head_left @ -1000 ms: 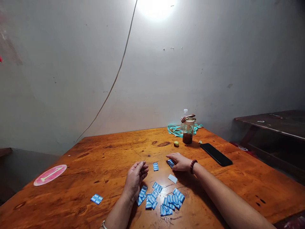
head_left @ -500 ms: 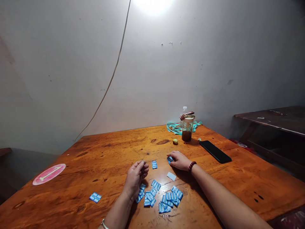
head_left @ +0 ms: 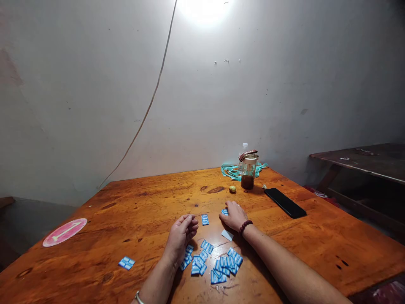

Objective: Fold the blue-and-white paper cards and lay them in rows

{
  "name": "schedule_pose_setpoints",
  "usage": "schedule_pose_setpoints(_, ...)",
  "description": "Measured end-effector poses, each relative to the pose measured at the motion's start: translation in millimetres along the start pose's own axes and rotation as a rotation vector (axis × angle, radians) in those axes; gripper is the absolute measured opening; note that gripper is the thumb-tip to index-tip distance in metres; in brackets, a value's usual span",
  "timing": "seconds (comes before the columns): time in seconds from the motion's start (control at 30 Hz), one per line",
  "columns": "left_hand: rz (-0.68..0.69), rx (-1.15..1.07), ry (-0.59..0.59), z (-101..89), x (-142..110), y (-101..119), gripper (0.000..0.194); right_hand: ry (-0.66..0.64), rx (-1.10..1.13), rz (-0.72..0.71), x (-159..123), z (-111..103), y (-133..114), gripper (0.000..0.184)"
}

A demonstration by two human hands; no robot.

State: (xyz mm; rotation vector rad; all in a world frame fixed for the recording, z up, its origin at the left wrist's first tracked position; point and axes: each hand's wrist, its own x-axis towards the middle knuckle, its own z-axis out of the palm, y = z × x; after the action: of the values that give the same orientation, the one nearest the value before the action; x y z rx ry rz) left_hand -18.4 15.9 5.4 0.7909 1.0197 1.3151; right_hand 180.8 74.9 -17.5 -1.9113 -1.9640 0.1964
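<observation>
My left hand point(head_left: 180, 237) rests on the wooden table point(head_left: 142, 219) with its fingers curled loosely and nothing visible in them. Just to its right lies a heap of several small blue cards point(head_left: 215, 264). My right hand point(head_left: 232, 215), with a bead bracelet on the wrist, lies fingers-down over a small stack of blue cards point(head_left: 224, 212). Between the two hands sits another small blue stack point(head_left: 205, 219). A white card point(head_left: 227, 235) lies face down beside my right wrist. One lone blue card point(head_left: 127, 263) lies off to the left.
At the back of the table stand a glass jar with dark liquid point(head_left: 247, 171), a plastic bottle behind it, a teal cord point(head_left: 232, 170) and a small green thing point(head_left: 232, 188). A black phone point(head_left: 285, 202) lies right. A pink round sticker point(head_left: 65, 232) sits at the left edge.
My right hand has drawn slightly left and its fingers have folded down over the small blue stack. The left hand has stayed where it was.
</observation>
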Motion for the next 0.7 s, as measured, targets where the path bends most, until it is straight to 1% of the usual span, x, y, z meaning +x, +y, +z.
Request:
schedule_pose_setpoints(0.23,-0.005,0.002,-0.01,-0.3,0.0,-0.2,0.023,0.008,-0.025,0.023,2.7,4.0,-2.9,0.029)
schedule_pose_setpoints(0.37,0.0,0.004,-0.021,0.2,0.0,-0.5,0.025,0.015,0.001,0.024,2.1,6.9,-3.2,0.027)
schedule_pose_setpoints(0.47,0.003,0.008,-0.027,-0.2,0.6,-1.3,0.024,0.023,0.042,0.018,3.4,7.0,-1.6,0.03)
schedule_pose_setpoints(0.6,0.003,0.012,-0.024,-1.4,1.9,-2.0,0.023,0.013,0.125,0.004,10.5,-0.1,10.9,0.033)
schedule_pose_setpoints(0.7,0.004,0.018,-0.022,-2.4,2.5,-2.2,0.022,-0.043,0.186,-0.03,14.0,-9.2,25.8,0.03)
